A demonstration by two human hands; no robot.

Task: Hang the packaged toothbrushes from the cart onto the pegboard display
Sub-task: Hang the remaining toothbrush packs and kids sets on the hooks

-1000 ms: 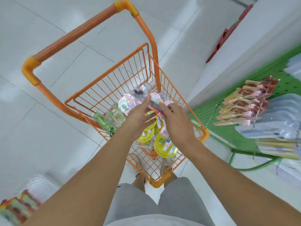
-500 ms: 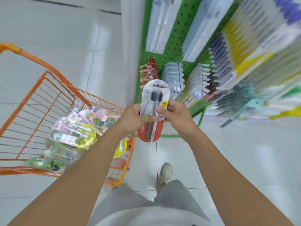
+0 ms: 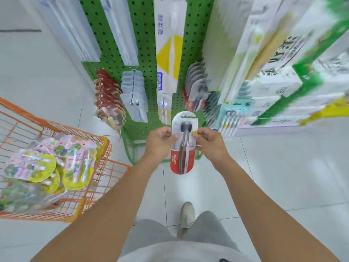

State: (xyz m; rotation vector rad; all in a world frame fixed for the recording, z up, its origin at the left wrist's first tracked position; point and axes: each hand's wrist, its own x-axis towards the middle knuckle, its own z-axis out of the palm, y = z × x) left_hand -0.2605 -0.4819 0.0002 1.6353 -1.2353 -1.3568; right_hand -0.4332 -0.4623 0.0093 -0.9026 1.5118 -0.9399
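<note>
- Between the two hands, the toothbrush pack (image 3: 182, 142) is held upright in the air, in front of the green pegboard (image 3: 140, 103) and not touching it.
- Left hand (image 3: 160, 142): its fingers are curled on the left edge of the pack and the thumb presses the front face, so this hand grips the pack.
- Right hand (image 3: 209, 143): its fingers pinch the right edge at about the same height.
- I think the two-sided hold keeps the flat card straight and turns its rounded top toward the display, so the hanging hole can meet a peg. I cannot see the hole clearly.
- Just beyond the fingertips, a row of similar packs (image 3: 196, 87) with red bottoms hangs on the board; this looks like the likely place for the pack, but that is only my judgement.
- About its look: a long blister card, clear and white in the upper part with dark brush heads under the plastic, and red in the lower part with white brand letters. Two brushes seem to lie side by side in it.
- Far to the left of the left hand's fingers, the orange cart (image 3: 90, 188) holds many pink and yellow packs (image 3: 47, 163), so most of the work seems not yet done.
</note>
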